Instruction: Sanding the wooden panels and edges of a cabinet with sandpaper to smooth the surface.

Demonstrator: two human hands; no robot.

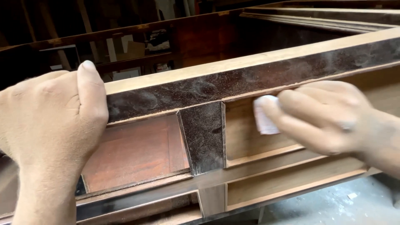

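The right hand (329,121) has its grip closed on a small white folded piece of sandpaper (265,116), fingers laid flat over it and pressing it against the pale inner panel (243,137) of a wooden cabinet frame (250,62); the hand is blurred, so the exact finger placing is hard to read. Just above the grip runs the frame's dark top rail (233,83), dusted with fine sanding dust, with a paler bare-wood edge along its top. Just to the left of the paper a short dark upright divider (204,137) joins the rail, also dusty. Beyond the divider lies a reddish-brown recessed panel (137,152). Farther left, the left hand (50,116) is clamped on the rail's end, thumb hooked over the top. Below the grip, lighter wooden rails (287,183) run across the frame, and a dusty grey floor (333,206) shows at the lower right.
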